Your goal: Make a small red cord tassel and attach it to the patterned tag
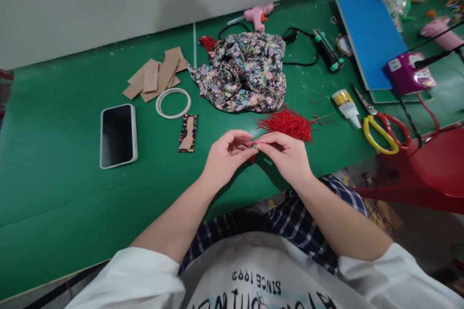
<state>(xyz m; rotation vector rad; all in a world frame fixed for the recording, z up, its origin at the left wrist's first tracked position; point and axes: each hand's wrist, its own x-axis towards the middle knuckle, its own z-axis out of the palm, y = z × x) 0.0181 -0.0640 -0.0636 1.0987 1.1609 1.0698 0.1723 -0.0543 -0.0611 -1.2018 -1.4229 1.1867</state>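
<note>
My left hand (232, 153) and my right hand (284, 154) meet fingertip to fingertip over the front of the green table. Both are pinched closed on a small bit of red string (252, 159), which hangs just below the fingertips and is mostly hidden by them. Right behind the hands lies a loose heap of red strings (288, 124). To the left of my left hand rests a small flowered strip with a bare brown patch (188, 133). A crumpled flowered cloth (250, 75) lies farther back.
Left of the hands are a phone (118, 136), a roll of tape (158, 105) and brown card pieces (150, 77). On the right lie a glue bottle (347, 107), scissors (380, 133), a utility knife (328, 50) and a blue board (373, 34). A pink glue gun (258, 17) stands behind the cloth.
</note>
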